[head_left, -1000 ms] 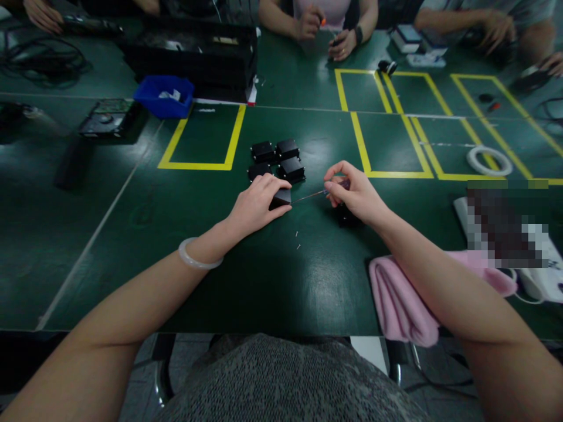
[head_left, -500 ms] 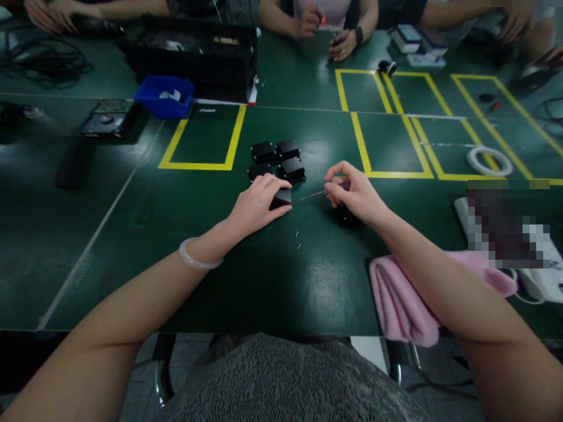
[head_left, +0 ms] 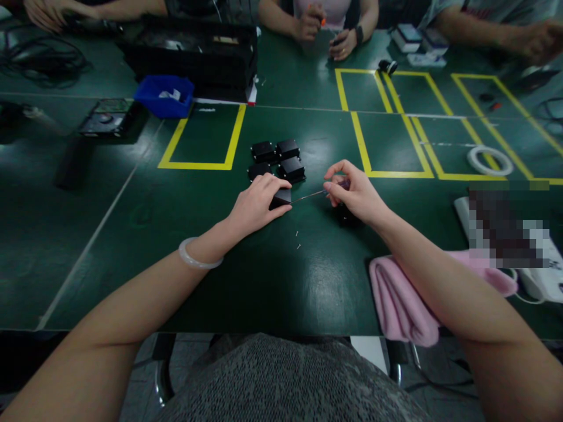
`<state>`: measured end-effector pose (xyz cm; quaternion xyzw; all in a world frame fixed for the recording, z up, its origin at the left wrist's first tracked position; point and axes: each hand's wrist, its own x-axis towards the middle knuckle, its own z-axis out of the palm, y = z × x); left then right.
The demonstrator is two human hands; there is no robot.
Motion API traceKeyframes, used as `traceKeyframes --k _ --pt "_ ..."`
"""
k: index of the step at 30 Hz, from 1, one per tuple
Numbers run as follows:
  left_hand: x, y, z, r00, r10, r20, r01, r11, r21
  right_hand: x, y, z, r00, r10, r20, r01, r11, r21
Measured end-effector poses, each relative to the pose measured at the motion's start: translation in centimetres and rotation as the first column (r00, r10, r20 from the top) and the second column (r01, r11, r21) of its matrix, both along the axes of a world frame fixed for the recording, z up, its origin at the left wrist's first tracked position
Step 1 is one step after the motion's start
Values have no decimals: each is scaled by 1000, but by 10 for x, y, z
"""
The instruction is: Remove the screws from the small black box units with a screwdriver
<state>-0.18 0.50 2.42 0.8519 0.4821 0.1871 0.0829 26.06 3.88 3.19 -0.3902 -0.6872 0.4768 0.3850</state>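
My left hand (head_left: pixel 259 202) grips a small black box (head_left: pixel 281 198) on the green table, thumb on the near side and fingers over the far side. In my right hand (head_left: pixel 352 190) is a screwdriver (head_left: pixel 310 195), its handle pinched in the fingers and its thin shaft pointing left. The tip meets the right end of the box. Just beyond my left hand sit several similar black boxes (head_left: pixel 288 149) grouped together. Two small screws (head_left: pixel 298 246) lie on the table nearer to me. Another dark object (head_left: pixel 347 217) is partly hidden beneath my right hand.
A folded pink cloth (head_left: pixel 402 299) lies under my right forearm, beside a white power strip (head_left: pixel 543 258). Farther off are a blue bin (head_left: pixel 165 97), a black crate (head_left: pixel 193 58), yellow tape outlines (head_left: pixel 196 166) and a white tape ring (head_left: pixel 489 160). People's hands (head_left: pixel 343 44) work across the table.
My hands, the box and the screwdriver have hardly moved. At the far right, another person's arm and hand have shifted.
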Motion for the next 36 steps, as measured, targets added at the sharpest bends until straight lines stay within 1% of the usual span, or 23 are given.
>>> traceKeyframes --k 3,9,15,20,23,25,30,34,36 --pt "0 0 0 1000 1 -3 -1 1000 4 0 0 0 1000 -5 7 5 1000 8" --pt "0 1 -1 1000 -1 0 1 1000 8 0 0 1 999 -18 45 19 1000 -20" --pt "-1 1 -2 1000 -5 -13 6 999 34 -1 0 -1 999 -7 -37 8 1000 16" --pt "-1 1 -3 1000 -4 -12 4 1000 26 -1 -1 0 999 -4 -45 3 1000 -23" --pt "0 1 -2 1000 0 -16 1 1000 21 0 -1 0 1000 0 -13 0 999 -40" --pt "0 1 -2 1000 0 -16 1 1000 22 0 0 0 1000 5 -3 -5 1000 -27" --pt "0 1 -1 1000 -6 -14 7 1000 25 0 1 -2 998 13 -54 -13 1000 9" --pt "0 1 -1 1000 -3 -15 4 1000 19 1 0 -2 1000 -3 -31 3 1000 -10" --pt "0 1 -1 1000 -3 -13 3 1000 18 1 0 0 1000 -10 10 10 1000 -13"
